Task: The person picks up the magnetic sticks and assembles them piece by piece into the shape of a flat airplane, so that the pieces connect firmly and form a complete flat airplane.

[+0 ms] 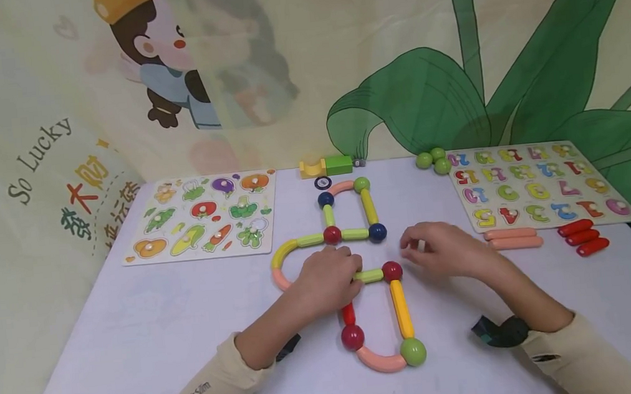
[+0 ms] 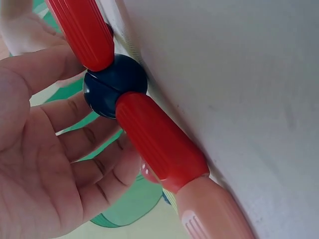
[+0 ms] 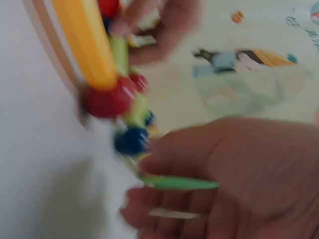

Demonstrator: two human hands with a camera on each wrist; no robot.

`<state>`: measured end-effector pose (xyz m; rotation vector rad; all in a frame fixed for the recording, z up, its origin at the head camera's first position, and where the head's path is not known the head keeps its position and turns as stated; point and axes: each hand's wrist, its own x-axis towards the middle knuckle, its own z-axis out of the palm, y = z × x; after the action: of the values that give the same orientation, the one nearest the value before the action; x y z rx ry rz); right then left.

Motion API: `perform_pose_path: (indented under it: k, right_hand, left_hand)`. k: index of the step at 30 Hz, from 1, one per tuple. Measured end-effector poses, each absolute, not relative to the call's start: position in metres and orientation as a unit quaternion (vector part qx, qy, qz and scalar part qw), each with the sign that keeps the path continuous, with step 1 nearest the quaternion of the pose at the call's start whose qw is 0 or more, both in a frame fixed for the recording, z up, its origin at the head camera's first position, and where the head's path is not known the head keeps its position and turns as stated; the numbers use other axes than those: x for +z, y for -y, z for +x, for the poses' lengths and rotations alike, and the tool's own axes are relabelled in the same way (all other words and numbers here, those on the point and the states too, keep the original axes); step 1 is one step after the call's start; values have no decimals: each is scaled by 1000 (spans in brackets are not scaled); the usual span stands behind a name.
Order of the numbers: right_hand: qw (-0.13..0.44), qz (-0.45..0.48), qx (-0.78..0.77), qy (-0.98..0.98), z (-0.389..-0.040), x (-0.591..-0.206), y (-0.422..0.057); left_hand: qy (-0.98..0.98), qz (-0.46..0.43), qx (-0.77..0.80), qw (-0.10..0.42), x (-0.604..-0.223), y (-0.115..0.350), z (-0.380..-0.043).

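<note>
My left hand [image 1: 325,280] reaches over a joint of a flat figure built from coloured rods and balls. In the left wrist view its thumb and fingers hold a dark blue ball [image 2: 102,97] between two red rods [image 2: 159,139]. From the head this ball is hidden under the hand. A light green rod [image 1: 372,275] runs from beneath the fingers to a red ball [image 1: 392,271]. My right hand [image 1: 446,248] hovers to the right of that ball, empty, its fingers loosely bent. A yellow rod [image 1: 401,308], green ball [image 1: 413,352] and pink curved rod [image 1: 383,360] form the lower loop.
A vegetable puzzle board [image 1: 218,215] lies back left, a number puzzle board [image 1: 540,187] back right. Green balls [image 1: 438,155], pink rods [image 1: 513,243] and red rods [image 1: 582,237] lie near it. Yellow and green blocks [image 1: 338,165] stand by the patterned curtain [image 1: 293,67].
</note>
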<state>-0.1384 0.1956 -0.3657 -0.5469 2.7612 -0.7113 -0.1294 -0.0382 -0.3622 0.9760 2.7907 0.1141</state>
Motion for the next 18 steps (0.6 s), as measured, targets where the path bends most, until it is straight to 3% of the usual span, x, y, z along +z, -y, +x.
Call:
perform_pose_path:
  k: [5,9,18]
  right_hand:
    - [131,-111,-101,-980,-142,-342,-251]
    - [160,-60,-77,-982,-148,-338,-287]
    - [195,-31,-91,-976,-157,-345,-310]
  left_hand:
    - [-937,340,37,65,-363,41,-132]
    - [-935,346,47,66,-363,43,-134]
    - [-930,346,69,106,-363,43,-136]
